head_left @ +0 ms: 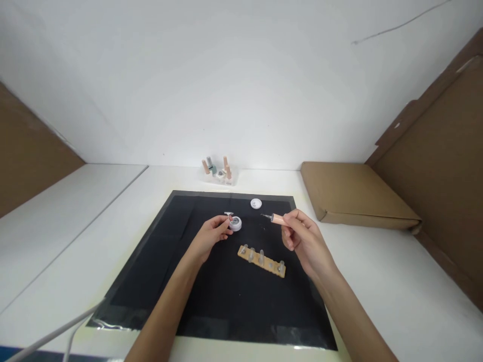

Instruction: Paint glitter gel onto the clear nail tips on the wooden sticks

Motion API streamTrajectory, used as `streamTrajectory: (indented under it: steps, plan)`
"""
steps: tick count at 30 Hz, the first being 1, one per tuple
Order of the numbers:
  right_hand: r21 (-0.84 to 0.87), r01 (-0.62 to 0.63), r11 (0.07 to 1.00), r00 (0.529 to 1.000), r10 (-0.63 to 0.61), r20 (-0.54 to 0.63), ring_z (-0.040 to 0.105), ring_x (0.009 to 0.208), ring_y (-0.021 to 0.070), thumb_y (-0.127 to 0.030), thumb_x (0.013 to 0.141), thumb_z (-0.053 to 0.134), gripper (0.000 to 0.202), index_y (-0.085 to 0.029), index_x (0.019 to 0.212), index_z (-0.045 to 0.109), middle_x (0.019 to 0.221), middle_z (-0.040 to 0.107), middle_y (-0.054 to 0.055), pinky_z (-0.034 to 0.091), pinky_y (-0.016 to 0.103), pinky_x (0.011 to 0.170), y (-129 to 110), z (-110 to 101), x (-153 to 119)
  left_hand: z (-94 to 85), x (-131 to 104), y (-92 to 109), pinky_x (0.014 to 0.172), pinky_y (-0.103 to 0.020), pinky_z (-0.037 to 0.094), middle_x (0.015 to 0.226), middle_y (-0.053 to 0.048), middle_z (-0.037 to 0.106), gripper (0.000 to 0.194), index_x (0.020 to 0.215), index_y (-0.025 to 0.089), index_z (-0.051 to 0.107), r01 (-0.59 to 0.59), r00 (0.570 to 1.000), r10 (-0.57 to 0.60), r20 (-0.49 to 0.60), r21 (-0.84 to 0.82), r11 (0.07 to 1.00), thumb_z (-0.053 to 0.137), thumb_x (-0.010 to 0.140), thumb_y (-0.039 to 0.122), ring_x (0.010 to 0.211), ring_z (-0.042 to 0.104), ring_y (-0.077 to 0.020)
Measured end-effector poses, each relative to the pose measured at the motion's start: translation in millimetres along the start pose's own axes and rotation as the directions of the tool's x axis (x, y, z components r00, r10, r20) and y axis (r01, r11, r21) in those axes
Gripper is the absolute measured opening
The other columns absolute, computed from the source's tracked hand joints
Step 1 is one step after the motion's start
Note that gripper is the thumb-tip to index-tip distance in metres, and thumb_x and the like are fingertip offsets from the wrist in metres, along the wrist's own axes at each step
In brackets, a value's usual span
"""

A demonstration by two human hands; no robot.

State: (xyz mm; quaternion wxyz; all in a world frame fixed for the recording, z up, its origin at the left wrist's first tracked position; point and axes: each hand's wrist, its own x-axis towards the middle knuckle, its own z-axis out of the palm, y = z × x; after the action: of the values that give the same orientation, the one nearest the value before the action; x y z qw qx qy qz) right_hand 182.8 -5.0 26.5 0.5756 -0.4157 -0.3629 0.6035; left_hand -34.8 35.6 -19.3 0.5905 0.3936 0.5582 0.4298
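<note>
My left hand (216, 232) is closed, pinching a small pale T-shaped piece (228, 214) between thumb and fingers. Right against those fingertips is an open round white jar (235, 224) with something greyish inside. My right hand (302, 232) grips the peach cap of a nail polish brush (278, 219), its bristle end pointing left toward the jar. Below, on the black mat, lies a wooden strip (264, 261) bearing several clear nail tips (261, 257); one spot on it shows only a grey dot. A white round lid (255, 203) rests behind the jar.
Under everything spreads a black mat (211, 296) on a white table. At the back, a clear tray (234, 180) holds several bottles with peach or grey caps. A flat cardboard box (358, 193) lies at right, and a white cable (56, 337) crosses the lower left.
</note>
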Motion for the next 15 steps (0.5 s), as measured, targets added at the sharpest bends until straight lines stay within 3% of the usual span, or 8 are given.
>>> streamTrajectory:
  steps: [6,10,15]
  plan:
    - [-0.007,-0.002,1.000,1.000,0.002,-0.003,0.036,0.041,0.0056,-0.037,0.074,0.073,0.032,-0.019,0.062,0.049,0.050,0.047,-0.007,0.028,0.017,0.038,0,0,0,-1.2,-2,5,0.061,-0.024,0.043,0.082,-0.005,0.072,0.031,0.082,0.015,0.072,-0.164,0.974,0.174,-0.146,0.081,0.983,0.080,0.062,0.036,0.065,0.059,-0.0145]
    - [-0.035,-0.005,0.999,1.000,0.005,-0.001,0.036,0.041,0.0059,-0.038,0.073,0.073,0.032,-0.019,0.063,0.049,0.049,0.047,-0.007,0.028,0.017,0.038,0,4,-2,7.1,-11,9,0.074,-0.029,0.048,0.089,-0.009,0.076,0.027,0.080,0.015,0.074,-0.278,0.958,0.280,-0.069,0.032,0.960,0.080,0.062,0.035,0.081,0.066,-0.0217]
    - [-0.110,0.009,0.994,0.999,-0.005,0.036,0.036,0.040,0.0056,-0.040,0.077,0.071,0.030,-0.019,0.067,0.051,0.048,0.047,-0.007,0.030,0.017,0.039,7,9,-4,15.9,-23,9,0.081,-0.031,0.050,0.085,-0.007,0.077,0.025,0.084,0.015,0.076,-0.252,0.966,0.254,0.055,-0.029,0.967,0.080,0.063,0.028,0.082,0.067,-0.0207]
